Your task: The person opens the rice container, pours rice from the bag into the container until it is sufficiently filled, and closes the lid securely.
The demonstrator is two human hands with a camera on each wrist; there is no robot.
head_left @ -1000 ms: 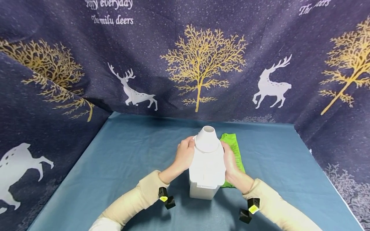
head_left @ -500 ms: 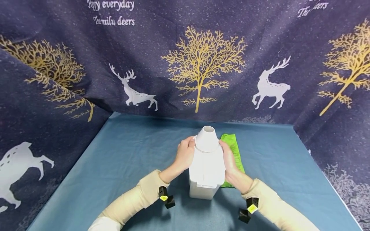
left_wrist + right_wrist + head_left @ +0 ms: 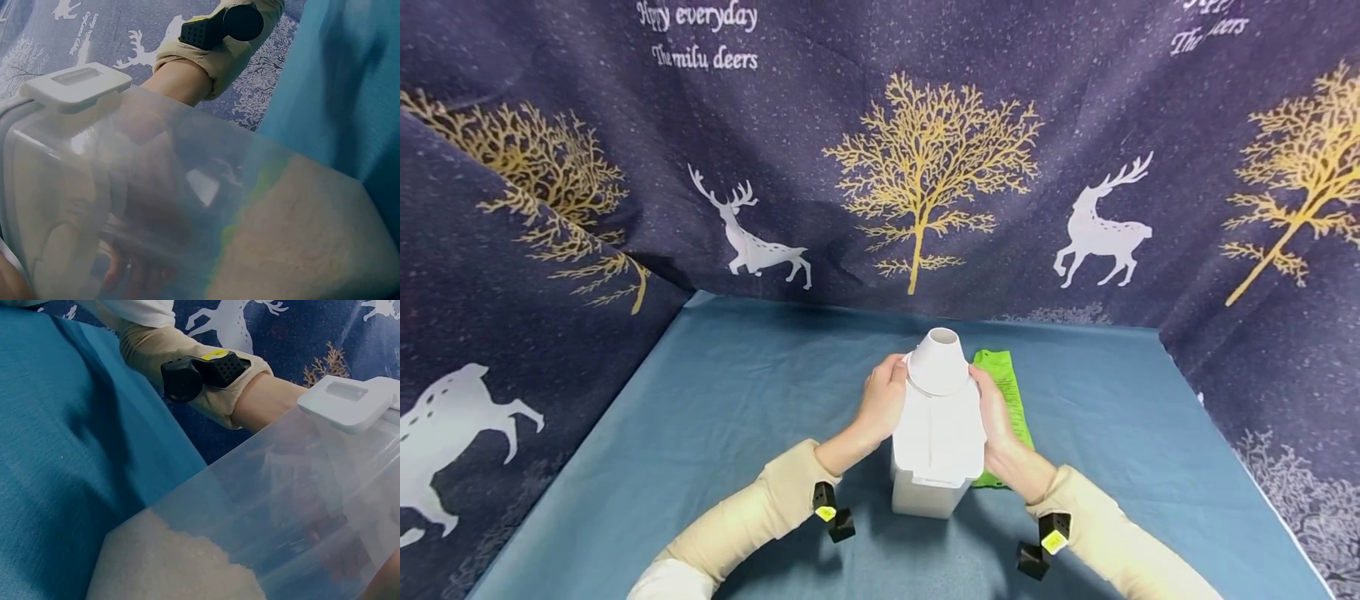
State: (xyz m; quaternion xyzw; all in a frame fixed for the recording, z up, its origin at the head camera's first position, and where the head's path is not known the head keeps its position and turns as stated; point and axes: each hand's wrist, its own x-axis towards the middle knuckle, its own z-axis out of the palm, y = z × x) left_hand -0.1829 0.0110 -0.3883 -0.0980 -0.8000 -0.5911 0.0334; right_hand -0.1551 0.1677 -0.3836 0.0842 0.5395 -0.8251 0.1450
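Your left hand (image 3: 878, 406) and right hand (image 3: 996, 421) clasp the white-lidded container (image 3: 937, 433) from either side, fingers curled against its upper part near the funnel (image 3: 938, 362). It stands upright between your hands on the blue cloth (image 3: 715, 417). A green packet (image 3: 1004, 392) lies just behind your right hand.

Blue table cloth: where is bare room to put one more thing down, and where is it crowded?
Bare: the blue table cloth left of the left hand, up to the deer curtain; also right of the green packet, and behind the white container. Crowded: the middle, where the left hand and the right hand hold the container, the packet beside it.
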